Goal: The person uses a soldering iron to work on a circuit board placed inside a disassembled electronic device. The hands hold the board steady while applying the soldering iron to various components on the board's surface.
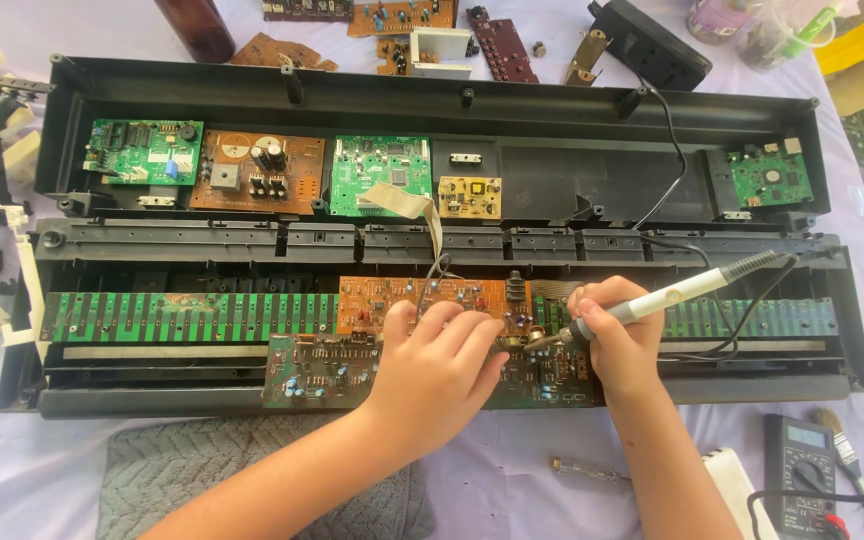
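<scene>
Right hand: fingers pinching one grey pen-shaped soldering iron, tip at fingertips of left hand. Left fingers pressed together, flat on one dark green circuit board. Orange board just beyond fingertips.

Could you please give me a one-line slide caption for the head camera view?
Right hand holds a grey soldering iron to a dark circuit board that the left hand steadies.

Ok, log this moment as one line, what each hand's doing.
left hand: pressing on dark board | right hand: holds soldering iron, tip on board | under: open keyboard case | nearby: multimeter
</scene>
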